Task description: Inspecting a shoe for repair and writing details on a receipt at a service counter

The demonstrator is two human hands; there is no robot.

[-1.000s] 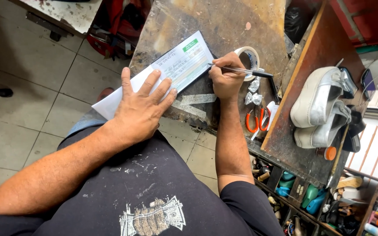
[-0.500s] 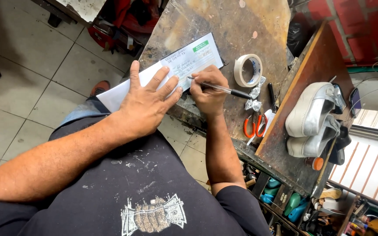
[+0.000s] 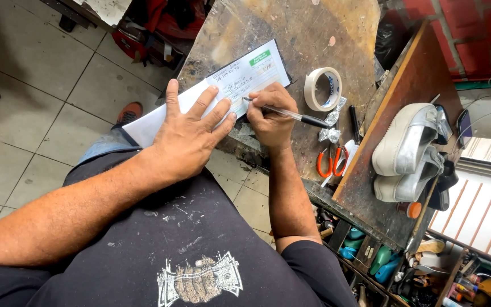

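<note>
**Workbench: hands, slip and pen**

Head view. Left hand (image 3: 186, 139): fingers spread open, palm pressed flat on a long white paper slip with green label (image 3: 240, 79), which lies on a worn, stained grey worktop (image 3: 313, 28), its near end jutting past the edge. Right hand (image 3: 271, 119): fingers curled tight around a black ballpoint pen (image 3: 291, 115), tip touching the slip. Just beside the pen: roll of pale adhesive tape (image 3: 323, 89), crumpled foil scraps (image 3: 329, 128). Near the bench edge: orange-handled scissors (image 3: 329, 164). Well apart on a brown wooden board (image 3: 410, 85): pair of silver-white sneakers (image 3: 407, 153).
</note>
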